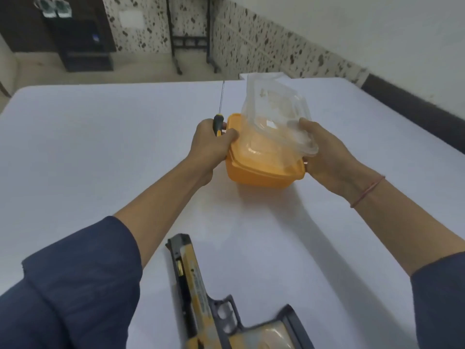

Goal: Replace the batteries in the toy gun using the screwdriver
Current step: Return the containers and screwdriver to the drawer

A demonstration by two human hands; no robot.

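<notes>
A white table (100, 147) is seen filling most of the view. The toy gun (201, 298), grey and black with yellow-orange panels, is laid flat on the table at the near edge, barrel pointed away, grip cut off by the bottom of the frame; it is touched by neither hand. An orange plastic container (261, 172) is set on the table well beyond the gun, between both hands. A clear plastic lid (276, 117) is held tilted above the container's opening, its lower edge near the rim. The left hand (211, 144) is closed around the screwdriver (218, 122), black-and-yellow handle gripped, thin metal shaft pointed up and away, while the same hand is pressed against the container's left side. The right hand (324, 152) is closed on the lid's right edge, fingers wrapped over it. A thin pink band (367, 192) is worn on the right wrist. Dark blue sleeves (75, 285) are seen on both forearms. Container contents cannot be told.
</notes>
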